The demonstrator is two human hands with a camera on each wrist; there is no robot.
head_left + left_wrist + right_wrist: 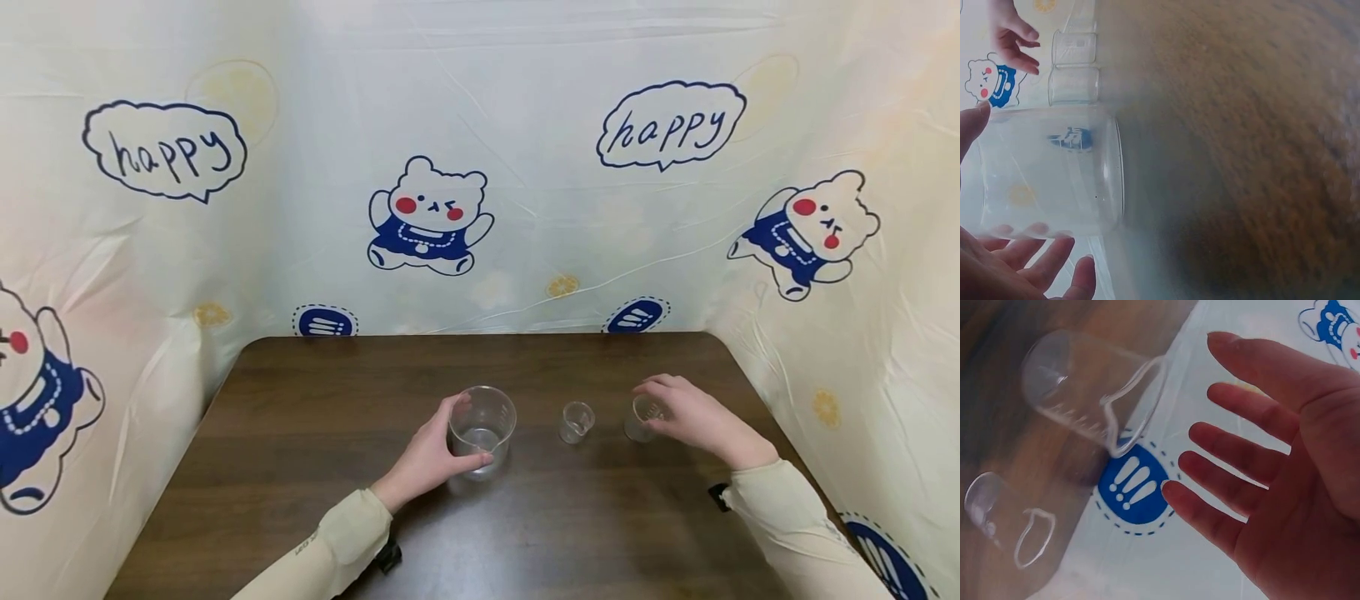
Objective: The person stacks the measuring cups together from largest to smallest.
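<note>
A large clear glass beaker [480,442] stands upright on the table, and my left hand [431,450] grips it from the left. In the left wrist view the thumb is on one side of this beaker [1047,169] and the fingers are on the other. A small beaker [576,423] stands to its right. Farther right is another small beaker [640,418] with printed marks. My right hand [682,417] hovers beside and above that one; in the right wrist view its spread fingers are apart from the spouted rim of the beaker [1085,394].
The brown wooden table [300,467] carries the three beakers in a loose row. A pale curtain [525,83] with bear and "happy" prints hangs behind the table and along both sides, close to its right edge.
</note>
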